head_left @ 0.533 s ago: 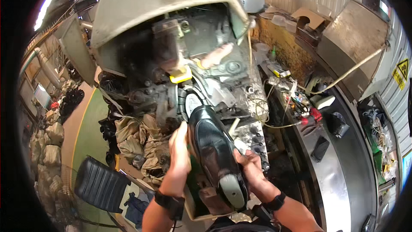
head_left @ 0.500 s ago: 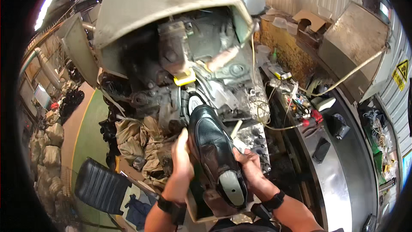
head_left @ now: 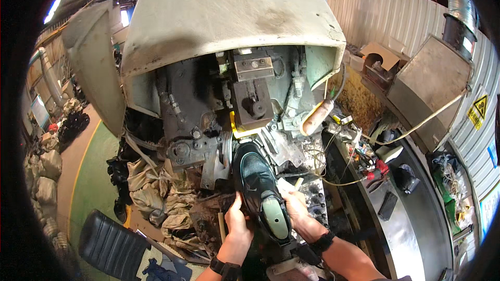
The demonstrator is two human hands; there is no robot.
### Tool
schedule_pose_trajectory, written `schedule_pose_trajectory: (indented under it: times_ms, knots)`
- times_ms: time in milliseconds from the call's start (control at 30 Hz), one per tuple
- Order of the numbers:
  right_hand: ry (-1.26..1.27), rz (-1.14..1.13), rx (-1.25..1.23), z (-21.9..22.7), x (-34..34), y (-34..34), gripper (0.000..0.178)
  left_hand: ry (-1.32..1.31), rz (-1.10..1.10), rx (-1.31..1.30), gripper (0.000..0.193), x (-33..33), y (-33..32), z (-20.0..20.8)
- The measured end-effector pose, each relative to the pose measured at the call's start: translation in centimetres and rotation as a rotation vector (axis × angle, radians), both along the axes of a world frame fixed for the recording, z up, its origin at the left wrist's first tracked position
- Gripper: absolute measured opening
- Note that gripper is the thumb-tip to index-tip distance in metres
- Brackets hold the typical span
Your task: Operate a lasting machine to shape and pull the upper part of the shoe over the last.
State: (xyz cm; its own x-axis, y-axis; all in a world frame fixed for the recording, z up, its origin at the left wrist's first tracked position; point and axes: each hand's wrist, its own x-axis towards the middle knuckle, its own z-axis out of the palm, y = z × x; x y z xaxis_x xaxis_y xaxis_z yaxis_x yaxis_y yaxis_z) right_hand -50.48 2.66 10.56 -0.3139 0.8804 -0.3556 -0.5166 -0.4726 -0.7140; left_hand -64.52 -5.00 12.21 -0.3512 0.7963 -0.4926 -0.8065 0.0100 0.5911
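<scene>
Under the machine head (head_left: 245, 88), black shoe (head_left: 258, 192) clamped between left hand (head_left: 237, 224) and right hand (head_left: 294, 205), gripped from both sides, keeping toe steady against the tooling.

Black shoe (head_left: 259, 192) held at a grimy grey machine (head_left: 229, 99)
It is gripped sole-up by left hand (head_left: 238, 222) and right hand (head_left: 295, 206).

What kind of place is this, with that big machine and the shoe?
Most likely a shoe factory floor. Both hands, left hand and right hand, press a dark shoe up against a large, grimy hooded machine. There are corrugated metal walls and a metal workbench littered with tools.
</scene>
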Motion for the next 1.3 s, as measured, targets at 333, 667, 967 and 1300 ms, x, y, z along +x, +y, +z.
schedule_pose_trajectory:
  times_ms: [333, 667, 967, 1300]
  knots:
    - [-0.046, 0.02, -0.113, -1.7, -0.6, 2.0, 0.028, -0.143, 0.065, 0.014, 0.043, 0.0, 2.2, -1.9]
    - [0.166, 0.004, 0.016, -6.4, -1.6, 4.4, 0.026, 0.033, 0.282, -0.014, 0.042, 0.8, 4.5, -6.0]
    - [0.191, 0.073, -0.125, -4.3, -1.6, 3.9, 0.03, -0.109, 0.163, 0.03, 0.042, 0.1, 4.6, -6.3]
    - [-0.019, 0.074, -0.078, -4.8, -0.5, 4.3, 0.036, 0.179, 0.202, -0.1, 0.044, -1.4, 3.6, -7.5]
